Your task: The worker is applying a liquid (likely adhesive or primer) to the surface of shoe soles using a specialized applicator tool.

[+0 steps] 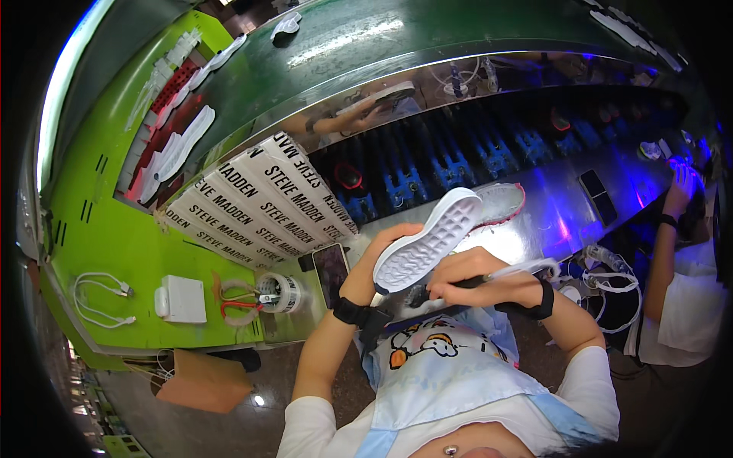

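My left hand [383, 246] is wrapped round the edge of a white shoe sole [424, 243] and holds it tilted up over the bench, its waffle-patterned inner side showing. Just right of it, my right hand [479, 273] is closed on a slim tool with a black grip [471, 282]. The tool's dark end points toward the sole's lower edge; whether they touch, I cannot tell. A pale length trails from behind that hand to the right. Beyond the sole, partly covered by it, a whitish shoe piece with a red edge [502, 206] lies on the metal bench.
At left stand a white box with black lettering [263, 202], a phone [330, 271], a tape roll [289, 294], red-handled scissors [238, 302] and a charger [183, 299]. Behind runs a dark rack with blue fixtures [450, 169], then a green belt [366, 57]. A co-worker's hand [678, 191] is far right.
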Tool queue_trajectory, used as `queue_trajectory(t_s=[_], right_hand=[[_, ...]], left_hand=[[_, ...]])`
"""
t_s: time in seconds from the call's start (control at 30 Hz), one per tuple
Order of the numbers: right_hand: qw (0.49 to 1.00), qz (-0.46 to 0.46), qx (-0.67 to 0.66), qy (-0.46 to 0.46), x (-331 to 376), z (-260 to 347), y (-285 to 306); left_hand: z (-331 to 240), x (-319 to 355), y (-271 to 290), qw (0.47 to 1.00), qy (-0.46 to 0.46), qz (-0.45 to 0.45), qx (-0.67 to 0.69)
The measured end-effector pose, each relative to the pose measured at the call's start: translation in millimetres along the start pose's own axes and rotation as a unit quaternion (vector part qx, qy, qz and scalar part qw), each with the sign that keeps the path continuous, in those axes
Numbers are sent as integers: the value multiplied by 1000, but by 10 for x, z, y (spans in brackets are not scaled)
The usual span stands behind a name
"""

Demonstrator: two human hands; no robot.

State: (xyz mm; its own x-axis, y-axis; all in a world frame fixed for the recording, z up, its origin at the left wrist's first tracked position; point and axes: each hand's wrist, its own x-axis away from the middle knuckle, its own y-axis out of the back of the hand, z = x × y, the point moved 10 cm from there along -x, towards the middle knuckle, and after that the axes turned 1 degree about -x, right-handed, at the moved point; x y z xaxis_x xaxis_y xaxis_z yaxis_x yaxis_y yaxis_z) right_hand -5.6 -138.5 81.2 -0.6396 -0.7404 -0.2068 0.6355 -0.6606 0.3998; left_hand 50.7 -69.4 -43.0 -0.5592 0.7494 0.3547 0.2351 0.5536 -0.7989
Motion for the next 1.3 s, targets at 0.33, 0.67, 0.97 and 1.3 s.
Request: queue_trajectory(t_s=[0.33,0.67,0.97,1.3], right_hand=[[995,-63,35,70,175,-55,88],[976,-146,-104,-126,413,-781,320],[877,-480,17,13,473,-294,888],[911,-373,71,162,595,383,193]], left_hand=[[-493,498,-805,790,-305,0,-532],[-155,30,98,894,10,-127,-430],[188,38,107,988,-148,-9,51],[-347,360,-391,961,-268,53,32]])
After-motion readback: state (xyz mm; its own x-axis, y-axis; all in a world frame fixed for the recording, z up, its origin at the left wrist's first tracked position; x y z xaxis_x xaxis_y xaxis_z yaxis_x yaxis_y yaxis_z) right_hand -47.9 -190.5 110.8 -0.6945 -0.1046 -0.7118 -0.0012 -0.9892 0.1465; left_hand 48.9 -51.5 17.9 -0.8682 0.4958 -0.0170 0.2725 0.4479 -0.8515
